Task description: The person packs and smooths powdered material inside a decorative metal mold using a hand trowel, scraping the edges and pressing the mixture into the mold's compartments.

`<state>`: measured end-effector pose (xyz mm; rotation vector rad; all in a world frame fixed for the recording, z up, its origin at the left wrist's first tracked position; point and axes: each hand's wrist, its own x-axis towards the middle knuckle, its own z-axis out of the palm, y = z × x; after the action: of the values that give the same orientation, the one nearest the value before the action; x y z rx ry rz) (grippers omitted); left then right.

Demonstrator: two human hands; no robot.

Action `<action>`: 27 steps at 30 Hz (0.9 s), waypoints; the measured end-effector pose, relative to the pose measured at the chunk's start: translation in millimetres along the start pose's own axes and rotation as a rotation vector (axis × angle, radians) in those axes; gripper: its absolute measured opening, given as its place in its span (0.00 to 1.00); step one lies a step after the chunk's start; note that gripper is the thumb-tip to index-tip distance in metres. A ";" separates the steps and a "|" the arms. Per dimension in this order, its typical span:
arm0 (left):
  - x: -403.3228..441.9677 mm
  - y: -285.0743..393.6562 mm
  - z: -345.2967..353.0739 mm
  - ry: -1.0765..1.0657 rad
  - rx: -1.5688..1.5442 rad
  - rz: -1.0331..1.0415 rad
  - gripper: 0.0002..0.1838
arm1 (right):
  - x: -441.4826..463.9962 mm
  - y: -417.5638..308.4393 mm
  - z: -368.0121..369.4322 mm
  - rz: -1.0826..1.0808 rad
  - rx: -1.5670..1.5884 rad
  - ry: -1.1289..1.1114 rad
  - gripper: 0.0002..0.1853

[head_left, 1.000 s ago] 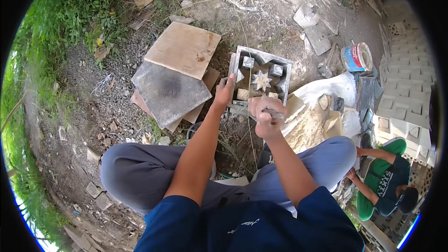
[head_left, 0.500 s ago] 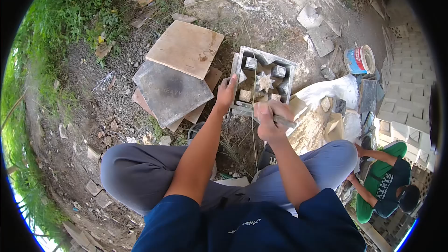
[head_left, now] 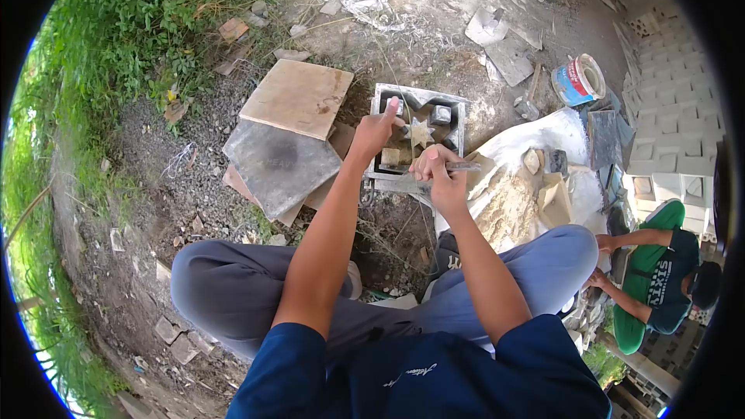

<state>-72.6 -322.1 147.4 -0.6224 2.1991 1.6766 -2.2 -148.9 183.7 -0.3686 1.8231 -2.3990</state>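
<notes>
A square grey mould [head_left: 463, 128] with a star-shaped piece [head_left: 421, 133] at its centre and blocks around it lies on the ground in front of me. My left hand [head_left: 377, 130] is over its left side, fingers curled at an upper left block, thumb pointing up; what it grips there, if anything, is hidden. My right hand [head_left: 439, 172] is closed around a flat grey tool [head_left: 464, 166] at the near edge of the mould. The tool's tip is mostly hidden by my fingers.
Tan [head_left: 299, 97] and grey boards [head_left: 279, 163] are stacked on the left. Sandy powder [head_left: 508, 213] lies on a white sack [head_left: 555, 136] at the right, near a bucket [head_left: 576, 81]. Another person [head_left: 666, 275] sits at the lower right.
My left hand has moved from the mould's left edge up and over its inside. My right hand, still holding the tool, has turned slightly. The whole view has shifted a little.
</notes>
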 end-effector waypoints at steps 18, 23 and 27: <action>13.5 -103.6 -309.5 0.727 0.206 -0.007 0.14 | -4.2 2.1 1.5 0.127 -0.032 0.115 0.22; -6.6 -174.4 -373.8 1.014 0.528 -0.068 0.19 | -3.8 1.9 0.8 0.138 0.011 0.077 0.22; -14.1 -145.0 -282.5 0.962 0.733 -0.372 0.34 | 0.1 1.8 0.7 0.163 -0.021 0.090 0.23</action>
<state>19.1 -624.1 110.2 -1.6785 2.7493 0.2734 -2.3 -150.1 182.1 -0.1098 1.8381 -2.3222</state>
